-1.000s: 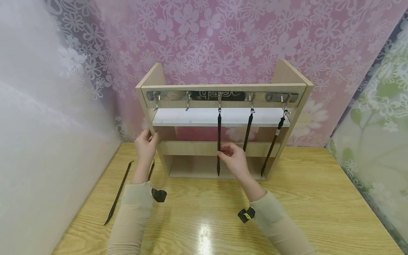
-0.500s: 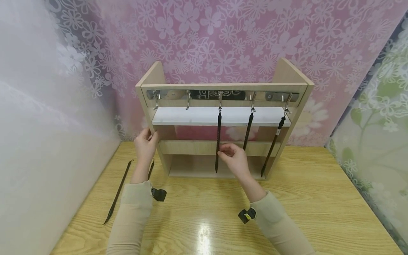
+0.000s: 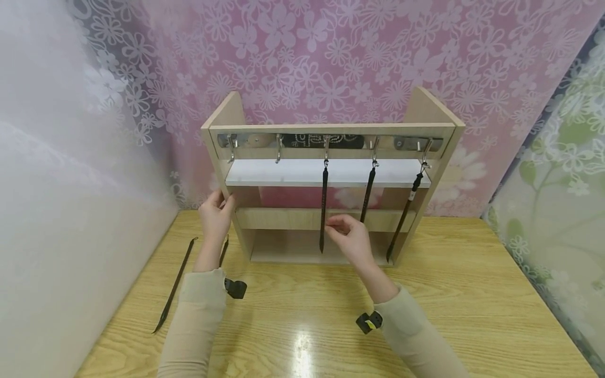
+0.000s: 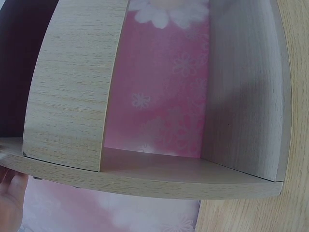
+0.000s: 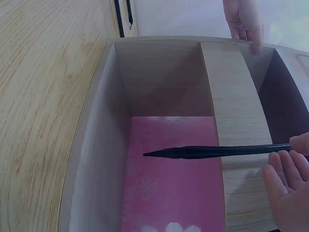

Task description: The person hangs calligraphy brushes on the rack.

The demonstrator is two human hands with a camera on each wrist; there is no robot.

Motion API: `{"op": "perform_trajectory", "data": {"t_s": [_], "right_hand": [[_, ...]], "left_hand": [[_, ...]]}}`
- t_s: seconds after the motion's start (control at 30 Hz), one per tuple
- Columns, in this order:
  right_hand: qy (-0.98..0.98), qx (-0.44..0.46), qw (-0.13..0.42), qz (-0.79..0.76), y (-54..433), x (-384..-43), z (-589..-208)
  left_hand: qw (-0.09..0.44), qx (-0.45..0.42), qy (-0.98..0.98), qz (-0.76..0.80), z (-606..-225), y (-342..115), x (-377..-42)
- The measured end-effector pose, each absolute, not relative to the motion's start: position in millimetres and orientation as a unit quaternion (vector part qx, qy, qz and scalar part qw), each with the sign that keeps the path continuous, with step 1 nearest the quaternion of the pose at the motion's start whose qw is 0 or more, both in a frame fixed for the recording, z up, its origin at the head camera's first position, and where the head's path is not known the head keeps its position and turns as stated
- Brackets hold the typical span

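In the head view, my left hand (image 3: 216, 215) grips the left side panel of a wooden rack (image 3: 279, 219) by its front edge. A dark writing brush (image 3: 324, 197) hangs by its loop from the rack's middle hook, tip down. Beside its lower handle is my right hand (image 3: 351, 236), with thumb and index fingertips at or just off the right of it. Thumb and fingers lie on either side of the brush (image 5: 203, 151) in the right wrist view, the fingers loosely extended. Two more brushes, one in the middle right (image 3: 368, 191) and one at far right (image 3: 406, 215), hang from hooks.
Two hooks (image 3: 279, 149) at the left carry no brush. On the table (image 3: 283, 315), left of the rack, lie one long brush (image 3: 176, 286) and another (image 3: 224, 251) partly hidden by my left arm. Walls (image 3: 340, 52) stand close behind and to both sides.
The middle brush's lower end has swung slightly back and left. My right hand has shifted slightly right, its fingertips coming off the handle. My left hand stays in place.
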State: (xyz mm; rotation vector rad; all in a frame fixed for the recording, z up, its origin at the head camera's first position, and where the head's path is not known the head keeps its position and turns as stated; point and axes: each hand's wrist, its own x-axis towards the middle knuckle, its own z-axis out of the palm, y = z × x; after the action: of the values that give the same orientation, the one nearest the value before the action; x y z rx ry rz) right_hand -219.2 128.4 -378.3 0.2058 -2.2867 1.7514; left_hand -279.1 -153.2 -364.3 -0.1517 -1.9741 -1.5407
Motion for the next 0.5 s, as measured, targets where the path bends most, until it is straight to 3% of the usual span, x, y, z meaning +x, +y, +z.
{"op": "perform_trajectory", "data": {"t_s": [0.5], "right_hand": [[-0.779, 0.094, 0.127, 0.607, 135.3, -202.3, -367.2]], "left_hand": [[0.303, -0.057, -0.748, -0.588, -365.1, -153.2, -279.2]]}}
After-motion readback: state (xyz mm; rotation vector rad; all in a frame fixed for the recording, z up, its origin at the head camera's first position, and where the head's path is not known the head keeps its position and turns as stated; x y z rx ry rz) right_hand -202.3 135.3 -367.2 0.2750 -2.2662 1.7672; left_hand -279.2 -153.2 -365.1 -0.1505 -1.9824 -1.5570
